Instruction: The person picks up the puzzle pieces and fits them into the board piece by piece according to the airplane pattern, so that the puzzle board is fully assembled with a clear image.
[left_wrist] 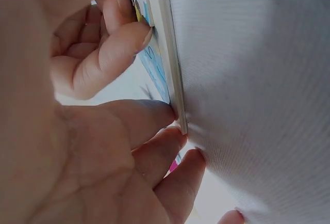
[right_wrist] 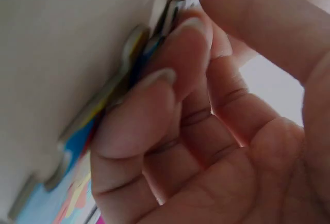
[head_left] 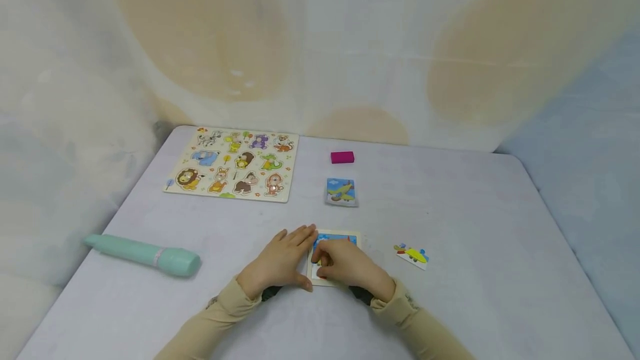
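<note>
A small jigsaw puzzle board [head_left: 358, 233] with a pale raised frame and a blue printed picture lies in front of me. My left hand [head_left: 282, 258] steadies its left side, fingers extended, and in the left wrist view the fingertips [left_wrist: 167, 111] sit right at the board's edge. Over the picture my right hand [head_left: 346, 263] bends its fingers, thumb and fingertips at a puzzle piece [right_wrist: 82, 136] with a blue and yellow print and a wavy cut edge. The hand hides much of the picture. To the right lies a joined yellow and white puzzle part [head_left: 413, 255].
Behind the board are a card with a yellow airplane [head_left: 341, 192] and a magenta block [head_left: 342, 157]. A large animal peg puzzle [head_left: 230, 164] lies at the back left. Nearer, on the left, rests a mint-green microphone-shaped object [head_left: 145, 254]. A white cloth covers the table [head_left: 475, 210].
</note>
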A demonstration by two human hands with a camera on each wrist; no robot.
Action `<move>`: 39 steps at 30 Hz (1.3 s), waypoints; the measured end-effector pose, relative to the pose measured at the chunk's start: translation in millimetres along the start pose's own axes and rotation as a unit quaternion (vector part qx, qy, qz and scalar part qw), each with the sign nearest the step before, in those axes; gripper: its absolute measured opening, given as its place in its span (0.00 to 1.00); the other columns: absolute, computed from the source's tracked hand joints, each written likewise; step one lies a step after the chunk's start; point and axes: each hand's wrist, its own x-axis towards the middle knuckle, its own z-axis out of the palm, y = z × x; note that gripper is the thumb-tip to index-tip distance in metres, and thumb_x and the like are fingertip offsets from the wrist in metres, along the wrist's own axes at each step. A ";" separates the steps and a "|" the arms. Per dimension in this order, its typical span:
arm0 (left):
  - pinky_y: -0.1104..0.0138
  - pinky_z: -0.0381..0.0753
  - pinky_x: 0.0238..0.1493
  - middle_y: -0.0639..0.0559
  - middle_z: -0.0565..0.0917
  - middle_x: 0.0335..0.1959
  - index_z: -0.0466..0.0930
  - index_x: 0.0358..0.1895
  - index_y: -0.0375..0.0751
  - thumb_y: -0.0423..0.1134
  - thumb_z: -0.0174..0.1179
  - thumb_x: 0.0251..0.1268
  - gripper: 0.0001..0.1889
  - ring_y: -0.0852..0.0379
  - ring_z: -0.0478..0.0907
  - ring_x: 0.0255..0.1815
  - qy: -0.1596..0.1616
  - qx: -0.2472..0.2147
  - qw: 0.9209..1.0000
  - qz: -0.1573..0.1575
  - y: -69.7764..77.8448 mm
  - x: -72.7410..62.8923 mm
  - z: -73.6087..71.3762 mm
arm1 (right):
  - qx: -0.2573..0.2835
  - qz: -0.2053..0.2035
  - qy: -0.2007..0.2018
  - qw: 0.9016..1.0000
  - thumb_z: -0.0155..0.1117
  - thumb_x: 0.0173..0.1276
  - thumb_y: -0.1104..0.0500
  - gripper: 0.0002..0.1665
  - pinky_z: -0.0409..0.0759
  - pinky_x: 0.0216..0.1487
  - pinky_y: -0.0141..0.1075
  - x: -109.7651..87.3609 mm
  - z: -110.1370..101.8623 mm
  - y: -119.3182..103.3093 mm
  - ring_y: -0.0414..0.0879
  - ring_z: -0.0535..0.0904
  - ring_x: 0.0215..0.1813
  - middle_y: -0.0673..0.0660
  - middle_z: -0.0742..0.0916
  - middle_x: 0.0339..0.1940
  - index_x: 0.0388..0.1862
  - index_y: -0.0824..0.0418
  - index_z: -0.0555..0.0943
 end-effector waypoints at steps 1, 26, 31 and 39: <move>0.40 0.62 0.69 0.41 0.61 0.76 0.60 0.72 0.33 0.60 0.74 0.41 0.56 0.42 0.58 0.76 0.000 0.001 1.000 0.001 -0.3 0.1 0.0 | 0.002 0.000 0.001 1.000 0.71 0.57 0.66 0.09 0.69 0.27 0.26 0.1 0.6 -0.5 0.34 0.69 0.23 0.48 0.79 0.21 0.36 0.61 0.81; 0.42 0.58 0.72 0.44 0.59 0.77 0.59 0.74 0.36 0.60 0.75 0.41 0.57 0.45 0.55 0.78 -0.025 -0.004 0.999 -0.026 1.4 2.6 -0.4 | 0.051 0.151 0.134 0.978 0.65 0.67 0.57 0.15 0.81 0.43 0.35 -91.6 -70.5 88.2 0.45 0.81 0.45 0.55 0.87 0.47 0.51 0.59 0.80; 0.42 0.57 0.73 0.45 0.58 0.77 0.58 0.74 0.36 0.60 0.75 0.41 0.57 0.45 0.55 0.78 -0.027 -0.002 0.999 -0.030 0.6 1.6 -0.9 | 0.032 0.185 0.155 0.970 0.71 0.57 0.64 0.23 0.74 0.33 0.28 -113.9 -75.9 104.3 0.40 0.74 0.36 0.57 0.84 0.45 0.53 0.62 0.79; 0.42 0.57 0.73 0.44 0.59 0.77 0.59 0.74 0.36 0.59 0.75 0.41 0.56 0.44 0.55 0.78 -0.025 -0.008 0.999 -0.026 2.8 2.2 -2.3 | 0.019 0.155 0.124 0.980 0.72 0.56 0.65 0.24 0.68 0.27 0.29 -111.9 -73.1 102.5 0.40 0.67 0.29 0.55 0.82 0.43 0.53 0.62 0.78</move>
